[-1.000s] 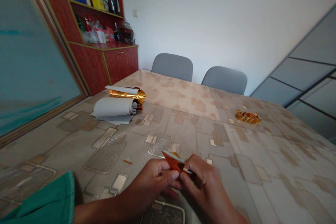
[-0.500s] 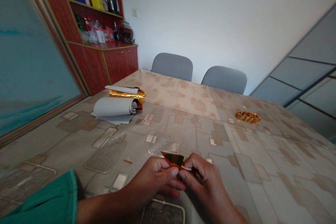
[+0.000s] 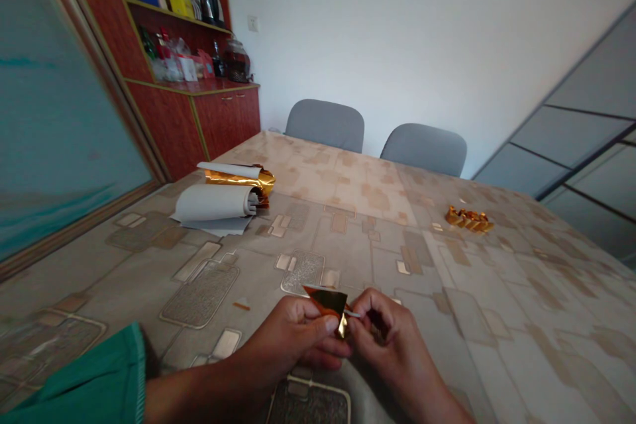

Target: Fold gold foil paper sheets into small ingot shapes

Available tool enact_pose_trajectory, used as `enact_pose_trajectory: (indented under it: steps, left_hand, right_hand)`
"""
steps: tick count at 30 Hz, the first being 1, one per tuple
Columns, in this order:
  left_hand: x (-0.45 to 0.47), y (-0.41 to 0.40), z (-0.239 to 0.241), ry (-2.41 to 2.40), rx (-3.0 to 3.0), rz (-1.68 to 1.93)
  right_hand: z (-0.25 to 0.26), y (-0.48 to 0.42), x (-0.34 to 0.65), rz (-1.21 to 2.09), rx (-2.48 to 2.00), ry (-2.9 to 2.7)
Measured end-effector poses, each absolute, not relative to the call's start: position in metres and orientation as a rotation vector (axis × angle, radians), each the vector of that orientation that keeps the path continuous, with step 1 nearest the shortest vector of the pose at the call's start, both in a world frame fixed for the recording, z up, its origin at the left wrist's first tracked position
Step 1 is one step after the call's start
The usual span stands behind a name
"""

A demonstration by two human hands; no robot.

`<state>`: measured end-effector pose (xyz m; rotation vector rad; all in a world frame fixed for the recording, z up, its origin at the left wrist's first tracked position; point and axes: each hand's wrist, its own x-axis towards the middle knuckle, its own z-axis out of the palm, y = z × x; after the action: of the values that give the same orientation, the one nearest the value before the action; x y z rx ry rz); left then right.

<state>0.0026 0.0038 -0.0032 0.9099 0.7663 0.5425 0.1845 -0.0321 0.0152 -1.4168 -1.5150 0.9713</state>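
Both my hands are low in the head view, near the table's front edge. My left hand (image 3: 293, 338) pinches a small folded piece of gold-and-orange foil (image 3: 328, 301) between thumb and fingers. My right hand (image 3: 390, 338) grips the foil's other side, and a thin white strip (image 3: 352, 313) runs from the foil into those fingers. Far up the table lie a roll of grey-white paper (image 3: 213, 205) and a gold foil sheet rolled with paper (image 3: 238, 177). A small heap of folded gold foil pieces (image 3: 468, 218) sits to the right, out of reach of both hands.
A patterned beige table cover (image 3: 368, 238) spans the view, with a tiny orange scrap (image 3: 241, 306) left of my hands. A green sleeve (image 3: 74, 377) covers my left arm. Grey chairs (image 3: 325, 124) stand beyond the table, and a red wooden cabinet (image 3: 193, 119) stands at the far left.
The foil piece has turned, now showing more dark gold than orange, and a gold corner hangs below it. My right hand has shifted slightly right, opening a small gap between my hands.
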Motion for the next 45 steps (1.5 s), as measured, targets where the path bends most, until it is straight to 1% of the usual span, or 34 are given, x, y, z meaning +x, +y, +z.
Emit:
enact_pose_trajectory:
  steps: [5,8,12,18,21,27,34,41,45]
  left_hand:
    - [0.005,0.005,0.002,0.819,0.874,0.586]
    - [0.005,0.005,0.007,0.777,0.875,0.623]
    - [0.005,0.004,0.007,0.729,0.877,0.635]
    - [0.005,0.004,0.001,0.695,0.861,0.634]
    - [0.005,0.004,0.003,0.699,0.866,0.631]
    - [0.004,0.003,0.008,0.738,0.89,0.606]
    - [0.007,0.007,0.001,0.868,0.879,0.672]
    - [0.006,0.012,0.001,0.707,1.008,0.792]
    - [0.006,0.014,-0.002,0.688,1.0,0.796]
  right_hand:
    - [0.014,-0.03,0.185,1.188,-1.239,-1.289]
    - [0.012,-0.03,0.187,1.245,-1.25,-1.266]
    - [0.009,-0.033,0.187,1.196,-1.316,-1.302]
    - [0.008,-0.036,0.185,1.127,-1.272,-1.31]
    - [0.007,-0.036,0.186,1.139,-1.285,-1.321]
    - [0.013,-0.034,0.18,1.061,-1.343,-1.387]
    - [0.006,-0.035,0.174,1.123,-1.296,-1.336]
    - [0.009,-0.037,0.177,1.259,-1.283,-1.327]
    - [0.013,-0.037,0.177,1.305,-1.162,-1.3]
